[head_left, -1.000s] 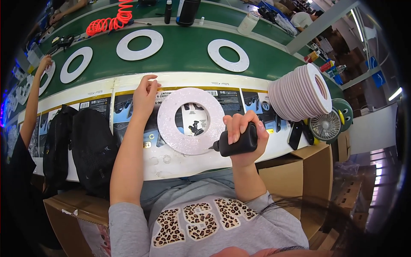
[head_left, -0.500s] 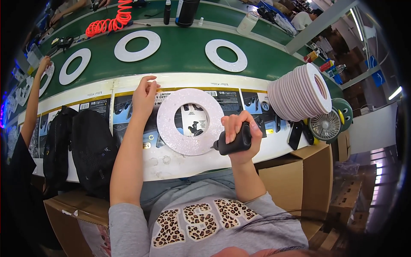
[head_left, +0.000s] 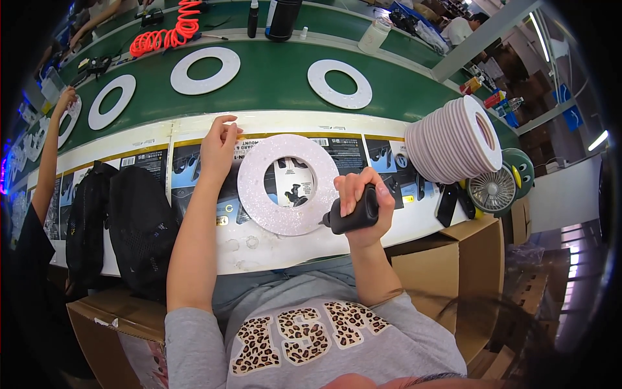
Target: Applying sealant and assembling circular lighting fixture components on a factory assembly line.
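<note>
Gripping a black bottle [head_left: 350, 217] in a closed fist, the right hand [head_left: 364, 201] aims its nozzle at one pale ring [head_left: 288, 184] lying on the near white bench [head_left: 272, 249]. The left hand [head_left: 218, 144], fingers curled, touches the ring's left edge. Beyond, on the green belt [head_left: 272, 78], four white rings lie; a ring stack [head_left: 453, 139] stands right. The stack's count is unclear.

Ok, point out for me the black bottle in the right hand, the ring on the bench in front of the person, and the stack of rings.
black bottle [head_left: 353, 217], head view, on its dark body below the fingers.
pink ring [head_left: 259, 194], head view, on its left band.
stack of rings [head_left: 447, 146], head view, on the ribbed side of the stack.
</note>
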Action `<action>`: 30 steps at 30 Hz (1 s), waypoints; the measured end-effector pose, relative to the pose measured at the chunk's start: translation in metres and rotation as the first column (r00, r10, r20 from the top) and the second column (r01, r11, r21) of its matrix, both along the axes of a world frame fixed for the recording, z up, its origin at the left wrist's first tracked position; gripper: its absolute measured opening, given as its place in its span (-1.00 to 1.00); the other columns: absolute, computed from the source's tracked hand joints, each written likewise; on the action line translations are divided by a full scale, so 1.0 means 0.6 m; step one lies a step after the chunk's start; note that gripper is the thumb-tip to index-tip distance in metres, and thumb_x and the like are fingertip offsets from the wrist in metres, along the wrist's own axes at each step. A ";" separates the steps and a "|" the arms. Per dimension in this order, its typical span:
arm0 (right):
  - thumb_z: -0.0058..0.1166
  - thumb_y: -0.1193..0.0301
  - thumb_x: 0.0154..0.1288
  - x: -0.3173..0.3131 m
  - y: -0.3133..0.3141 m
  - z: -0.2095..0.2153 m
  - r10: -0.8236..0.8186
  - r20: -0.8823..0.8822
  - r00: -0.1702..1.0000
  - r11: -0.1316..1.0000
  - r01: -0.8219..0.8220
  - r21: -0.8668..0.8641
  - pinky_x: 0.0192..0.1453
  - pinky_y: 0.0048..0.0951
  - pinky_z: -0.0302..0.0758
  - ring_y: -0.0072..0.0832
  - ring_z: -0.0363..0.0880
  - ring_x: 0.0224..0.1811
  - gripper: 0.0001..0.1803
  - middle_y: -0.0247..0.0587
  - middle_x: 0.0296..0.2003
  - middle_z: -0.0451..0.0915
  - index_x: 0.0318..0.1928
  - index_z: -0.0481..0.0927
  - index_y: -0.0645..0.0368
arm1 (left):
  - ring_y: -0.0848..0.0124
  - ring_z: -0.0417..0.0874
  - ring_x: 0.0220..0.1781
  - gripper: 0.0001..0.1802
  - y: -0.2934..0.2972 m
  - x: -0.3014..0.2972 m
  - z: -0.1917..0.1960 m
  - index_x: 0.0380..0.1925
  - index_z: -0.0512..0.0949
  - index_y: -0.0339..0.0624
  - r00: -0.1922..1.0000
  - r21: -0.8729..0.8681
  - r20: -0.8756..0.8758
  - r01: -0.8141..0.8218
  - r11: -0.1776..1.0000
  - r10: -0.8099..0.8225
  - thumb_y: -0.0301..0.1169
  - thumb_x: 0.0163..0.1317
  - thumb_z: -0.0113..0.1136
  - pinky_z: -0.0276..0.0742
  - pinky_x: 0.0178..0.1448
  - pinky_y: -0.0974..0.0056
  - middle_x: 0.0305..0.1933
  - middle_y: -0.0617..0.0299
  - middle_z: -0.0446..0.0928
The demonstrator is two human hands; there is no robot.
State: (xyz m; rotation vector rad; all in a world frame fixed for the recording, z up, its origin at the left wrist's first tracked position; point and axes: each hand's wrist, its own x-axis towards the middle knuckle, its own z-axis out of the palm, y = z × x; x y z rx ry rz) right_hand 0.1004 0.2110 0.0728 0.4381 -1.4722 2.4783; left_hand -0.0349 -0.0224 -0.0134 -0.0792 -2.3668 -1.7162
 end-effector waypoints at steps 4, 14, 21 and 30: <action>-0.32 0.12 0.34 -0.002 0.000 -0.001 0.005 0.001 1.000 1.000 -0.005 -0.001 -0.21 -0.49 0.19 -0.60 0.22 -0.68 -0.65 -0.37 -0.70 0.28 -0.49 0.25 0.08 | 0.51 0.52 -0.36 -0.75 -0.003 -0.002 -0.005 -0.03 0.48 -0.17 1.000 0.050 -0.001 0.014 0.999 -0.014 -0.36 0.39 -0.05 0.45 -0.21 0.41 -0.30 0.19 0.62; -0.29 0.13 0.31 -0.006 0.005 0.043 0.031 0.012 0.999 0.997 -0.032 0.076 -0.15 -0.37 0.40 -0.47 0.37 -0.53 -0.66 -0.21 -0.59 0.37 -0.43 0.27 0.13 | 0.43 0.49 0.12 -0.66 0.022 0.056 0.137 0.05 0.46 -0.23 0.965 0.216 -0.201 0.213 0.953 -0.170 -0.28 0.40 -0.07 0.36 0.18 0.31 0.04 0.16 0.55; -0.29 0.10 0.32 -0.042 -0.066 0.068 0.238 0.023 0.971 0.967 -0.239 0.090 -0.42 -0.54 0.34 -0.48 0.35 -0.58 -0.62 -0.15 -0.61 0.39 -0.43 0.27 0.17 | 0.35 0.44 0.22 -0.52 0.089 0.126 0.231 0.06 0.45 -0.35 0.805 0.416 -0.228 0.589 0.692 -0.548 -0.17 0.40 -0.18 0.27 0.28 0.31 0.10 0.07 0.50; -0.25 0.09 0.34 -0.050 -0.118 0.024 0.029 0.161 0.986 0.997 -0.040 0.061 -0.19 -0.59 0.41 -0.55 0.49 -0.27 -0.56 -0.26 -0.34 0.51 -0.27 0.50 0.23 | 0.52 0.51 -0.38 -0.58 0.116 0.136 0.185 -0.40 0.56 -0.36 0.872 0.510 -0.261 0.488 0.708 -0.413 -0.29 0.38 -0.23 0.44 -0.24 0.44 -0.34 0.18 0.59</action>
